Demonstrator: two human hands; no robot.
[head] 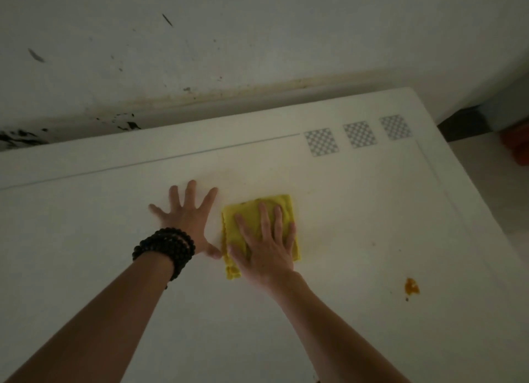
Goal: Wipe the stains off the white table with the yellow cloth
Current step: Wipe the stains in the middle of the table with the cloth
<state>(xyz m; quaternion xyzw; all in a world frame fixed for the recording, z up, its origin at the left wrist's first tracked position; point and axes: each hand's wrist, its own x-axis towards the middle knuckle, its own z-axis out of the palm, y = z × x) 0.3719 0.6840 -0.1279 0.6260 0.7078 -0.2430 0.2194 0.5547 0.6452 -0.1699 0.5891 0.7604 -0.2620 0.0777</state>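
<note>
**Cloth flat on the table, orange stain off to the side**

The person has both hands down on the white table (pixel 86 211). The right hand (pixel 264 243) lies palm-down on the yellow cloth (pixel 286 208), fingers spread and flat, so it's pressing the cloth rather than gripping it. The cloth is folded into a rough square and sits about mid-table, with its edges showing all round the hand.

The left hand (pixel 187 215) is just beside the cloth, also open, fingers splayed, palm flat on the bare tabletop. Its thumb ends right by the cloth's left edge. There's a stack of dark bead bracelets (pixel 166 249) on that wrist.

An orange stain (pixel 411 286) sits well apart from the cloth, toward the near right, with a tiny dark speck just below it. Three grey checkered patches (pixel 359 135) line up near the far right corner. The wall (pixel 257 39) behind is scuffed, with black marks (pixel 20 138) at its left base.
</note>
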